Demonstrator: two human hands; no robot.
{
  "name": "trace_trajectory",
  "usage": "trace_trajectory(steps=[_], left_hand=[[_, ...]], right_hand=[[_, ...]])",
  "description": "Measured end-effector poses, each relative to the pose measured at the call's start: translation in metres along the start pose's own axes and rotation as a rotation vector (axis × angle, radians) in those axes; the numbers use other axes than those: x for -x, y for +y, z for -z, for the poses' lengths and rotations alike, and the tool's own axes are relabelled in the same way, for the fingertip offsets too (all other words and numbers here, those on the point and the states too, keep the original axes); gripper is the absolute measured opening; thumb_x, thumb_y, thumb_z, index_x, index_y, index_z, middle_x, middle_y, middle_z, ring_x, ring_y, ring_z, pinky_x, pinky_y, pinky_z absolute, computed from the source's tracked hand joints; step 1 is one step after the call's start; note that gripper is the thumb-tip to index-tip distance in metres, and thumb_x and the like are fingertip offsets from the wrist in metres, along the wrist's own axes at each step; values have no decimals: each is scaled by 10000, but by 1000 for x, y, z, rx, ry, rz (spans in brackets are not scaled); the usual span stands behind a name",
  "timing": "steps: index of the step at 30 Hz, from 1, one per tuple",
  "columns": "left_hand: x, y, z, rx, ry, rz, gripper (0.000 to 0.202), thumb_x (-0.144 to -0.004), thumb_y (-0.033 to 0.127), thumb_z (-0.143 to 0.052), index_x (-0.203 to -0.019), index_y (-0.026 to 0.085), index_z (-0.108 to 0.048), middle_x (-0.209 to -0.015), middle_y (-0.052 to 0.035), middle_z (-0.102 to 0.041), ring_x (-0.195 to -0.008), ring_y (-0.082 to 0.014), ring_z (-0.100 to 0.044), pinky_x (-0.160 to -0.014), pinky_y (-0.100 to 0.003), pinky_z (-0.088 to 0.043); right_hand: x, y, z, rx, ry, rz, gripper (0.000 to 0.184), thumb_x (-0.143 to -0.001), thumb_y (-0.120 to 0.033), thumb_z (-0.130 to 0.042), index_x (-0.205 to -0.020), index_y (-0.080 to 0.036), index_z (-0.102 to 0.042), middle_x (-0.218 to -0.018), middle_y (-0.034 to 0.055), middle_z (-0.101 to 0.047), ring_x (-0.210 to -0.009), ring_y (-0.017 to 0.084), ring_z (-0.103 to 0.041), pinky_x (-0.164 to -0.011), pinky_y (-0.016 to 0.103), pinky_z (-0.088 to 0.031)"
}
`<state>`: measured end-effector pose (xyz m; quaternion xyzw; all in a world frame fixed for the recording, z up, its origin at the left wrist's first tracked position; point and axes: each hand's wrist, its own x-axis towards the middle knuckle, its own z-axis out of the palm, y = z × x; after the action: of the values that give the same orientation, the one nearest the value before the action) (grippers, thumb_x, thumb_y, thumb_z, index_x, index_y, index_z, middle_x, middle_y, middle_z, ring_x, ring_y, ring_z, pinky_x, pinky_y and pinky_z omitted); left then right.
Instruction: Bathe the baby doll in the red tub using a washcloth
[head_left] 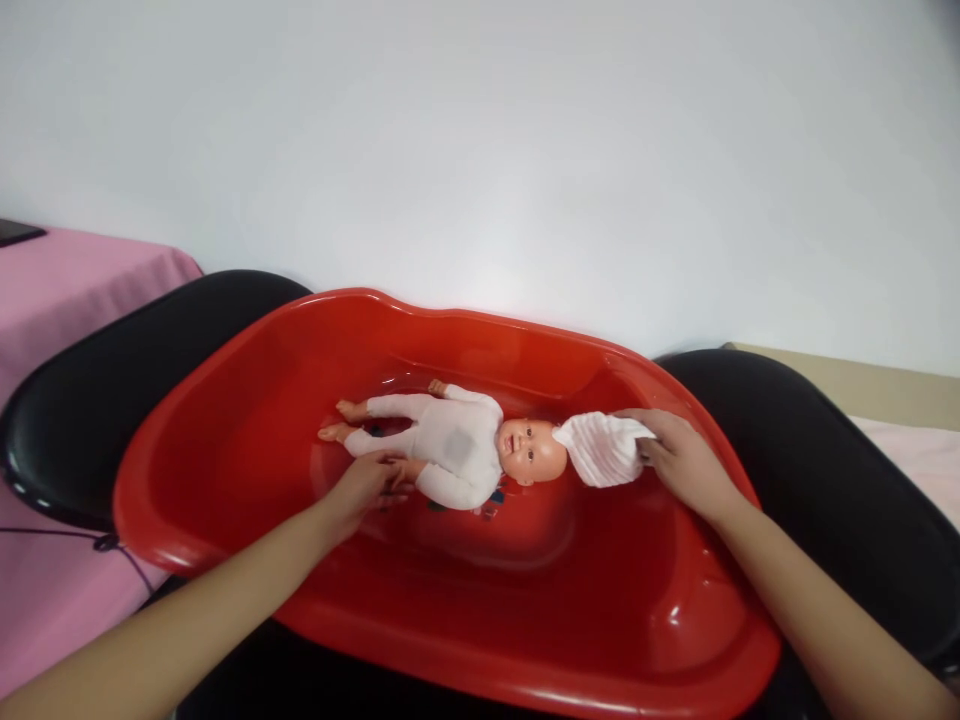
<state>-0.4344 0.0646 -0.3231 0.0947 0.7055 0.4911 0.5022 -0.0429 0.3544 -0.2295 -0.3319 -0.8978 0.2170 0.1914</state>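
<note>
A baby doll [450,445] in a white bodysuit lies on its back in a red plastic tub [247,400], feet to the left, head to the right. My left hand [367,485] rests on the doll's near hand and arm, fingers closed around it. My right hand [679,455] pinches the edge of a white ribbed hat [600,448] that sits at the crown of the doll's head, half off it.
The tub rests across two black chairs [97,390] [825,470]. A pink-covered table [60,290] stands at the left with a black cable [112,545] by it. A white wall [480,150] is directly behind.
</note>
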Motion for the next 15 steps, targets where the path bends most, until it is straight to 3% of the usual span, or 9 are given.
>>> trace_trajectory(steps=[6,11,15], left_hand=[[-5,0,1,-87,-3,63,403,-855,176,-677,-1249,259,-656,-1082,-87,-828,-1032,-297,-821,-888,-374,-666],[-6,1,-3,-117,17,25,499,-809,147,-712,-1293,237,-627,-1070,-68,-797,-969,-267,-815,-885,-376,-663],[0,6,-8,-173,54,78,504,-775,117,-675,-1269,214,-639,-1026,-71,-788,-947,-269,-808,-851,-369,-664]], right_hand=[[-4,14,-6,215,-84,115,416,-991,-174,-497,-1287,-279,-769,-1311,49,-835,-1223,275,-749,-1314,564,-336],[-8,17,-7,243,-155,98,373,-985,-138,-499,-1193,-267,-781,-1230,48,-850,-1185,255,-751,-1309,503,-288],[-10,18,-8,245,-176,83,383,-969,-112,-509,-1182,-272,-783,-1146,31,-856,-1124,242,-755,-1308,480,-264]])
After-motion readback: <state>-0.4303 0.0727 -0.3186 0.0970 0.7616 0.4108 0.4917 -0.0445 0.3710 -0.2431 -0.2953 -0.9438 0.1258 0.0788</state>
